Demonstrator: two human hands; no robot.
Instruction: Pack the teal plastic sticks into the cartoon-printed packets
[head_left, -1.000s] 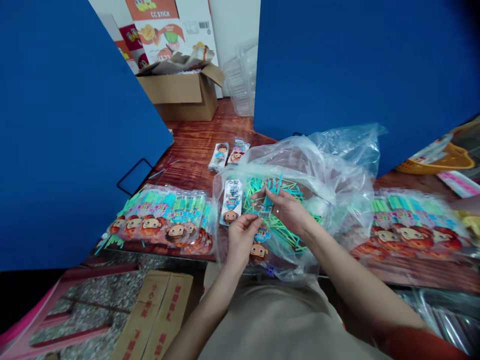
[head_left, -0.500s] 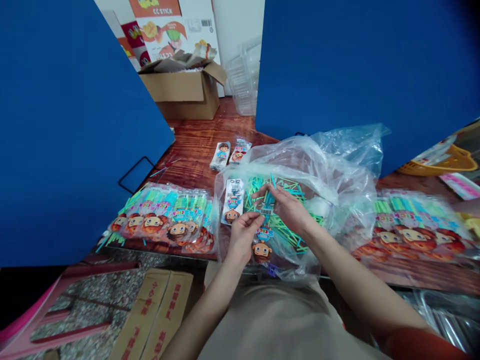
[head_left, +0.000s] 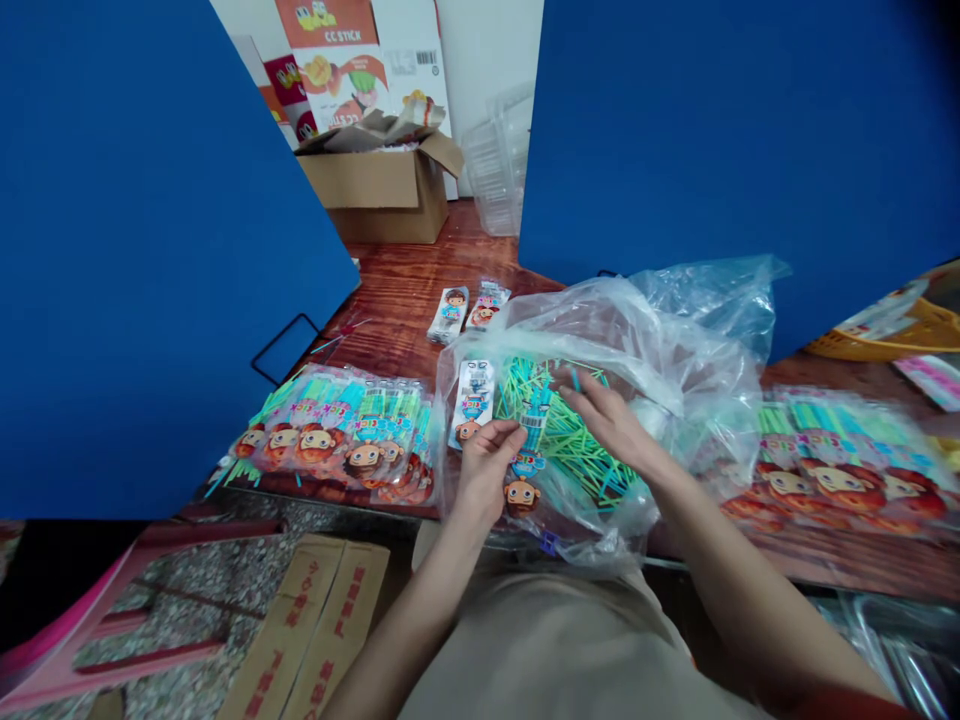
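My left hand (head_left: 484, 470) pinches the edge of a clear printed packet (head_left: 523, 495) with a cartoon face, a barcode and green and blue sticks inside. Just right of the packet's top, my right hand (head_left: 611, 420) has a short blue stick (head_left: 576, 379) between its fingers; most of that stick is hidden. Under both hands, a large clear plastic bag (head_left: 637, 350) lies spread open around a heap of loose thin green and blue sticks (head_left: 589, 455). A stack of flat printed packets (head_left: 474, 392) sits at the bag's left side.
Filled packets (head_left: 322, 440) overlap in a row on the left, and more packets (head_left: 840, 470) lie on the right. Two small packet stacks (head_left: 450, 312) stand farther back. Blue panels (head_left: 150, 250) flank the table; an open carton (head_left: 375, 185) is behind.
My right hand has moved right, away from the packet's mouth, with the blue stick between its fingers. My left hand keeps its grip on the packet. The whole view has shifted slightly.
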